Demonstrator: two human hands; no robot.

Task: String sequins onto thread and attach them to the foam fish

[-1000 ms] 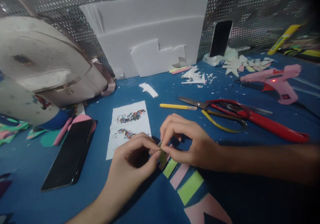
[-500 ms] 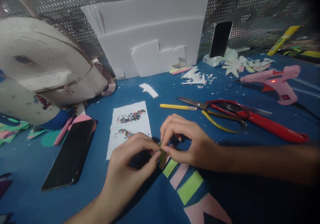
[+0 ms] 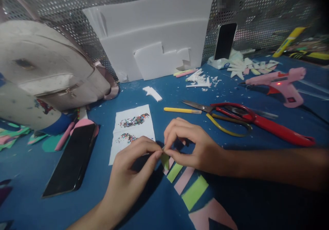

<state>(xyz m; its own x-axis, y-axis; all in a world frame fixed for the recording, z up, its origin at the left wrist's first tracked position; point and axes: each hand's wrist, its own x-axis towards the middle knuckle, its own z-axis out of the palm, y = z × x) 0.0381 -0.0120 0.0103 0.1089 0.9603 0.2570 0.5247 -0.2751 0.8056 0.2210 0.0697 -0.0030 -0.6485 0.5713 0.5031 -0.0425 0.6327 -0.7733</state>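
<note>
The left hand [image 3: 128, 165] and right hand [image 3: 196, 146] appear to pinch a small, flat, light-green piece [image 3: 165, 161], between ten and eleven o'clock from a rectangular pale-pink strip [image 3: 184, 181]. Light, even fingertip pressure should avoid creasing it.

Compared with a moment ago, the left hand's [image 3: 126, 163] thumb and index fingertips have shifted slightly to the left — the pinkish bit earlier visible between them now out of sight — and the green strip [image 3: 165, 161] below the fingertips shows broader.
</note>
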